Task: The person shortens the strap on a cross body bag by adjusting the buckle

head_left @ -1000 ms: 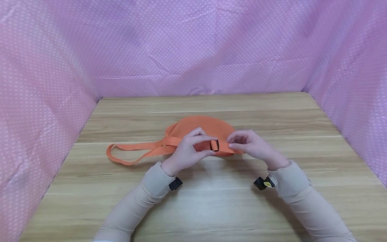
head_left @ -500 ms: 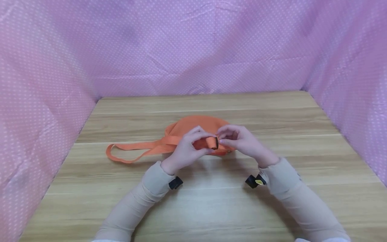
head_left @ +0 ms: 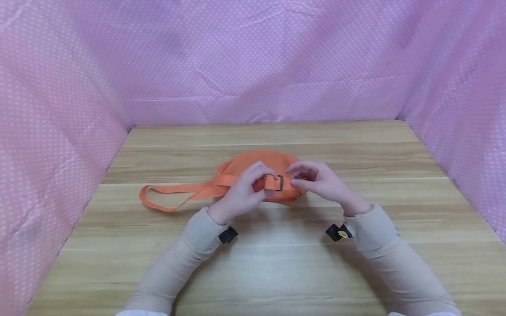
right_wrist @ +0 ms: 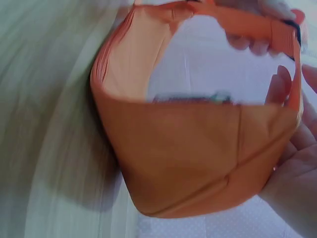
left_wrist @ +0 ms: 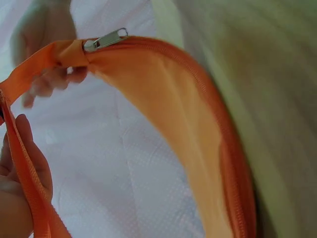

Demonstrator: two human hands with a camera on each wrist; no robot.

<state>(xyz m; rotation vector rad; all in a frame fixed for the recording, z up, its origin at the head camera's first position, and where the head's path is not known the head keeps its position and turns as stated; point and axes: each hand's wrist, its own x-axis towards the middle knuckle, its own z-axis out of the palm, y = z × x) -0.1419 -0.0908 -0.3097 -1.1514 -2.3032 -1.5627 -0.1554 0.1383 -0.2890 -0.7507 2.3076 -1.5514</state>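
Observation:
An orange waist bag (head_left: 258, 159) stands on the table, its zip with a silver zip pull (left_wrist: 105, 40) showing in the left wrist view. My left hand (head_left: 243, 193) holds the bag's orange strap (head_left: 272, 182) between thumb and fingers, right behind a dark slider buckle (head_left: 280, 183). On the buckle's other side my right hand (head_left: 322, 182) pinches the strap with thumb and forefinger. From the right wrist, the bag's broad side (right_wrist: 173, 148) fills the middle, and the right hand's fingers (right_wrist: 282, 82) lie at the strap.
A long strap loop (head_left: 158, 199) trails to the left across the wooden table (head_left: 253, 272). Pink dotted cloth (head_left: 253, 61) hangs behind and on both sides. Each wrist carries a small black camera (head_left: 228, 235) on its inner side.
My right hand has moved left toward the buckle, then back a little to the right. The buckle has turned to face upward more, and my left hand has shifted slightly left.

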